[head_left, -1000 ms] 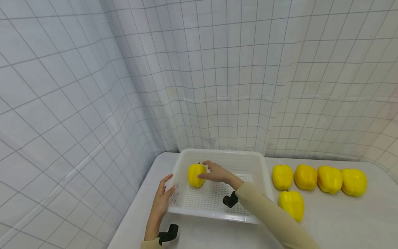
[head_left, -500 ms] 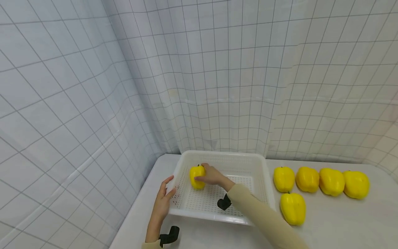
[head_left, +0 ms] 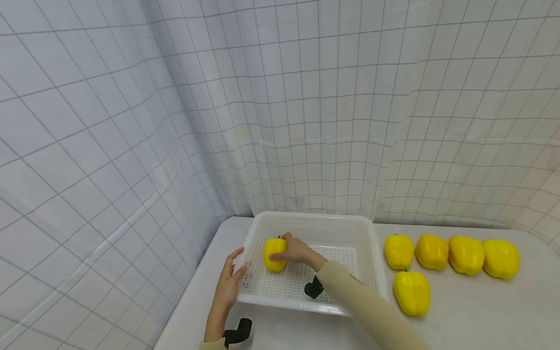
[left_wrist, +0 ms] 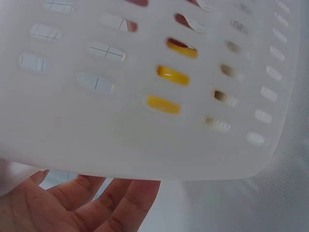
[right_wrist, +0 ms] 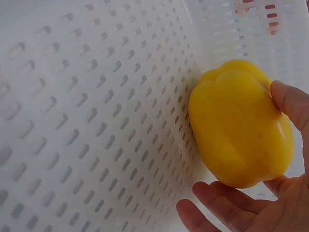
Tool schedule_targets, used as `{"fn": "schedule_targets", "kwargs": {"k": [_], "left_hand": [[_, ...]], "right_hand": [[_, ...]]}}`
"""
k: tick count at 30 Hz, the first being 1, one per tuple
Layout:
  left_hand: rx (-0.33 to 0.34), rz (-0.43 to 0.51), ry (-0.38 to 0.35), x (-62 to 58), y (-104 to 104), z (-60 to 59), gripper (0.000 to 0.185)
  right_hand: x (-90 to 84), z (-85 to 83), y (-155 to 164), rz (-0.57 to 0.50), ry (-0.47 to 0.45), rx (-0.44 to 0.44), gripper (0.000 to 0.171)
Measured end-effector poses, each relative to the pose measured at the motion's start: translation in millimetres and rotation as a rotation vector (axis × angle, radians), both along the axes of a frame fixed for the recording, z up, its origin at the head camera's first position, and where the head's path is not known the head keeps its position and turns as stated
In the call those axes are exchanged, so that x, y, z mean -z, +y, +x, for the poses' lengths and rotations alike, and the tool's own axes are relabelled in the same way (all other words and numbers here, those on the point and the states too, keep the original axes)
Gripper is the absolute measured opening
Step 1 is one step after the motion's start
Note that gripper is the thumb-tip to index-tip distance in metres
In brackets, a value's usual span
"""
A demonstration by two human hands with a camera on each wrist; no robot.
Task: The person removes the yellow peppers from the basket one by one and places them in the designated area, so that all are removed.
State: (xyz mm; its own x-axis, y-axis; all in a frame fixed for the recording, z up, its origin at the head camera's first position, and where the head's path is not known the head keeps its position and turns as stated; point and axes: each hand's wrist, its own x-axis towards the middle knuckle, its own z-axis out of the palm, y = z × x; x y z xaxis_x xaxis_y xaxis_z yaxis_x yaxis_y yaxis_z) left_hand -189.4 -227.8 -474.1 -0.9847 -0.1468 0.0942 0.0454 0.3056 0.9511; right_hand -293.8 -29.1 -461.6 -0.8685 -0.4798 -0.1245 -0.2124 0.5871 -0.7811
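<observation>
In the head view, a yellow bell pepper (head_left: 273,254) stands at the left side of a white perforated plastic basket (head_left: 302,305). My right hand (head_left: 294,250) grips that bell pepper (right_wrist: 239,125) from its right. The right wrist view shows the thumb (right_wrist: 289,99) on one side and fingers (right_wrist: 227,203) on the other. At the basket's left edge, my left hand (head_left: 227,282) holds the rim near the front corner, its thumb over it. In the left wrist view its fingers (left_wrist: 116,203) disappear behind the basket wall (left_wrist: 125,140); their tips are hidden.
To the right of the basket, on the white table (head_left: 472,316), several more yellow bell peppers (head_left: 431,252) stand in a row. One yellow bell pepper (head_left: 412,292) lies in front of that row. A white gridded curtain (head_left: 319,121) hangs along the back and left.
My right hand has closed round the bell pepper, which has shifted slightly toward the front of the basket. My left hand keeps its place on the rim.
</observation>
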Motion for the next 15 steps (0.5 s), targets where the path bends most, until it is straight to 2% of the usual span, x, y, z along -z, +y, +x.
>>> {"fn": "schedule_targets", "kwargs": {"k": [8, 15], "left_hand": [[0.016, -0.001, 0.0, -2.2, -0.1, 1.0, 0.046], [0.031, 0.038, -0.003, -1.9, -1.1, -1.0, 0.047]], "right_hand": [[0.5, 4.1, 1.5, -0.007, -0.035, -0.03, 0.064], [-2.5, 7.2, 5.0, 0.006, -0.048, -0.018, 0.064]]}}
